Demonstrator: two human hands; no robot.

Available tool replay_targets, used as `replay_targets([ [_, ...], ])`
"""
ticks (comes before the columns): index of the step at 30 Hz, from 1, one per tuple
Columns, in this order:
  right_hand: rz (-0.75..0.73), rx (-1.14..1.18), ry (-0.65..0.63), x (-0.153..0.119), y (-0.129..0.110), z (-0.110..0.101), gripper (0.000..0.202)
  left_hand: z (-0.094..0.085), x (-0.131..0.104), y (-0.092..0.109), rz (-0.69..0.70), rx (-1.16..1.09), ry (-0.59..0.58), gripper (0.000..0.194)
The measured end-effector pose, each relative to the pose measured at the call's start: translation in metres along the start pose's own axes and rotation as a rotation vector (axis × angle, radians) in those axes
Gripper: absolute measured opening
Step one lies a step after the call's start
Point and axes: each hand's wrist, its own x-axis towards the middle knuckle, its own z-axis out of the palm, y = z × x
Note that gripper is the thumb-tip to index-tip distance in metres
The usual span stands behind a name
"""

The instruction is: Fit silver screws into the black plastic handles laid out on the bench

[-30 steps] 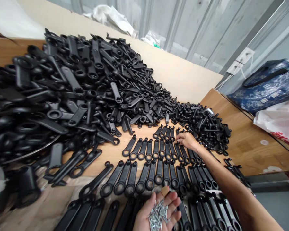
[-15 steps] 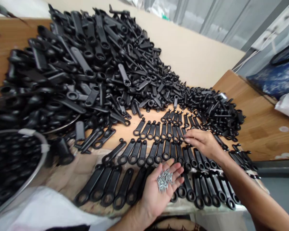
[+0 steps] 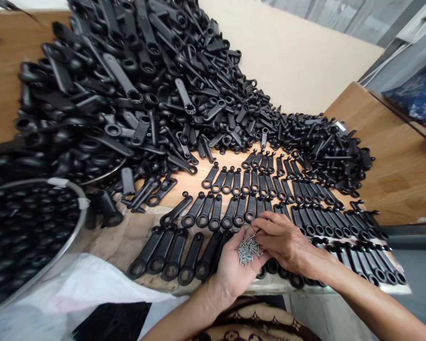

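Observation:
My left hand (image 3: 230, 272) is palm up and cupped around a small heap of silvery screws (image 3: 247, 251). Over its fingers comes my right hand (image 3: 287, 244), with thumb and fingertips drawn together at the edge of the heap. Whatever sits between those fingertips is hidden. Under and around both hands lie rows of black plastic crank-like arms (image 3: 193, 258), each with a ring at the near end and a small knob at the far end. My hands cover part of the two nearest rows.
A tall pile of loose black arms (image 3: 124, 85) fills the back left and runs to the right. At the left stands a round rimmed container (image 3: 80, 215) full of black parts. A white plastic bag (image 3: 92, 279) lies before it. Wooden boards (image 3: 390, 161) border the right.
My right hand has come from the middle rows back toward me, down to the screws in my left palm. The view has shifted a little; my left hand still holds the screws.

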Motion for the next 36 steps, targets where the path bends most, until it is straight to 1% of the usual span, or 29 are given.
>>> replay_targets([
  [5,-0.065,0.036,0.021,0.003,0.002,0.002,0.021,0.0,-0.002,0.0,-0.025,-0.023,0.054,0.019],
  [10,-0.114,-0.006,0.057,0.003,0.004,0.008,0.019,0.0,-0.002,0.001,-0.03,-0.037,0.057,0.019],
  [16,-0.072,-0.078,0.018,0.001,0.004,0.01,0.021,0.001,-0.002,0.002,-0.019,-0.024,0.118,0.019],
  [22,-0.094,-0.042,0.056,-0.001,-0.002,0.013,0.021,-0.004,0.001,0.002,-0.028,-0.043,0.166,0.02],
  [26,-0.089,0.014,0.089,-0.004,-0.001,0.014,0.025,-0.005,0.001,0.001,-0.026,-0.063,0.115,0.022],
  [29,-0.076,0.048,0.132,-0.007,0.005,0.008,0.024,-0.002,-0.001,-0.003,-0.051,-0.046,0.066,0.024],
  [32,-0.039,0.057,0.154,-0.011,0.011,-0.001,0.026,0.0,-0.002,-0.008,-0.114,0.02,0.05,0.026],
  [34,-0.008,0.058,0.133,-0.014,0.011,-0.004,0.026,-0.001,-0.003,-0.01,-0.144,0.043,0.061,0.027],
  [36,0.005,0.056,0.068,-0.015,0.008,-0.004,0.024,-0.004,-0.003,-0.011,-0.149,0.029,0.09,0.025],
])
